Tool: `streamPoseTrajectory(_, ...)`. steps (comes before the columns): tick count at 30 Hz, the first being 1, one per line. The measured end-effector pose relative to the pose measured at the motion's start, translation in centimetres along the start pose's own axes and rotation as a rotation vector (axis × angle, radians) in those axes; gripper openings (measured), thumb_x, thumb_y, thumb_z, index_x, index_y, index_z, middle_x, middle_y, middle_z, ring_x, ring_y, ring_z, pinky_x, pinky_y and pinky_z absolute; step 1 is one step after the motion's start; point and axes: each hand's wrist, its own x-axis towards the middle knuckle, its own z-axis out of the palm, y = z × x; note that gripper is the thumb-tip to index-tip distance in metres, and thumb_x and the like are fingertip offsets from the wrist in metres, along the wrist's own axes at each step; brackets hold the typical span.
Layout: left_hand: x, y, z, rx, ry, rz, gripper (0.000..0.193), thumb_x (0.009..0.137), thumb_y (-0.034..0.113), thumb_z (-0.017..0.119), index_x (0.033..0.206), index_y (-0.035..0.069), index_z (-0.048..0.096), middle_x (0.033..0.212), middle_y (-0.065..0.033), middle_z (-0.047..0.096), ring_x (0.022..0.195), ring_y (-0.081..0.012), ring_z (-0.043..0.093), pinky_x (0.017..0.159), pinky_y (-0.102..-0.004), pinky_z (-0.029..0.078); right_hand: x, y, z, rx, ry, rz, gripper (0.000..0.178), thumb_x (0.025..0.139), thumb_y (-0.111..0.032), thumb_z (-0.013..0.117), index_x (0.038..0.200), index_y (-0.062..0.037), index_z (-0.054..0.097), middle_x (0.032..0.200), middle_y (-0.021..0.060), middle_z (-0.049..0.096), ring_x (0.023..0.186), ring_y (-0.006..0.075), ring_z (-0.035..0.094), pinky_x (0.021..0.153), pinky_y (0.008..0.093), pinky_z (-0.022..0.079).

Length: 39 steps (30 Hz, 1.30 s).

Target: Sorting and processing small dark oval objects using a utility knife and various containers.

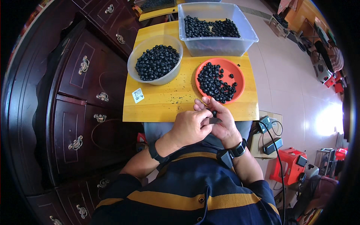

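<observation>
My left hand [189,126] is closed on a small dark blade [215,120], whose tip lies across the palm of my right hand. My right hand [226,125] is turned palm up, its fingers curled round a single black bead [214,113] just above the blade. Both hands meet at the near edge of the yellow wooden table [157,108]. Just beyond them stands a shallow orange-red bowl [240,84] with loose black beads [213,80] in it. The handle end of the blade is hidden inside my left hand.
A round translucent tub [132,65] heaped with black beads stands at the left; a large clear bin [210,47] with more sits behind. A white label [138,95] and dark shavings [178,98] lie on the table. Dark wooden cabinets [75,97] flank the left; a red stool [288,165] stands right.
</observation>
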Motion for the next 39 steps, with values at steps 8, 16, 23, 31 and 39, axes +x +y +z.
streamPoseTrajectory(8,-0.5,-0.4,0.1,0.016,0.041,0.059,0.021,0.077,0.009,0.077,0.098,0.006,0.070,0.068,-0.0088,0.067,0.062,-0.0293,0.068,0.057,-0.0400,0.053,0.1,0.2,0.7,0.062,0.075,0.016,0.032,0.108,-0.030,0.050,0.118,-0.0021,0.062,0.127,0.0188,0.065,0.119,0.0310,0.063,0.105,0.0499,0.051)
streamPoseTrajectory(16,-0.6,-0.8,0.4,0.036,0.072,0.106,0.021,0.079,0.009,0.077,0.099,0.005,0.072,0.068,-0.0096,0.065,0.061,-0.0283,0.068,0.057,-0.0387,0.052,0.2,0.0,0.3,0.134,0.029,0.017,0.030,0.108,-0.029,0.051,0.115,-0.0017,0.062,0.124,0.0179,0.066,0.114,0.0303,0.064,0.104,0.0477,0.051)
streamPoseTrajectory(23,-0.6,-0.8,0.6,-0.059,0.028,-0.049,0.021,0.081,0.014,0.079,0.100,0.007,0.073,0.069,-0.0089,0.068,0.064,-0.0289,0.070,0.058,-0.0404,0.053,-0.1,0.3,1.0,0.072,0.029,-0.017,0.031,0.109,-0.027,0.050,0.118,-0.0003,0.061,0.127,0.0192,0.064,0.120,0.0319,0.061,0.108,0.0478,0.049)
streamPoseTrajectory(31,-0.6,-0.5,0.3,-0.175,0.024,-0.062,0.021,0.083,0.014,0.080,0.098,0.002,0.071,0.066,-0.0088,0.066,0.058,-0.0256,0.067,0.056,-0.0376,0.050,-0.1,0.5,0.8,0.079,-0.036,-0.010,0.031,0.109,-0.028,0.050,0.119,0.0000,0.060,0.129,0.0192,0.063,0.124,0.0325,0.059,0.110,0.0472,0.048)
streamPoseTrajectory(39,-0.2,0.0,0.3,-0.166,0.019,-0.033,0.019,0.084,0.012,0.078,0.096,0.000,0.070,0.065,-0.0085,0.064,0.056,-0.0233,0.063,0.055,-0.0362,0.049,0.2,1.0,0.5,0.030,-0.036,-0.045,0.029,0.109,-0.027,0.050,0.118,-0.0012,0.061,0.124,0.0165,0.065,0.119,0.0296,0.062,0.106,0.0444,0.051)
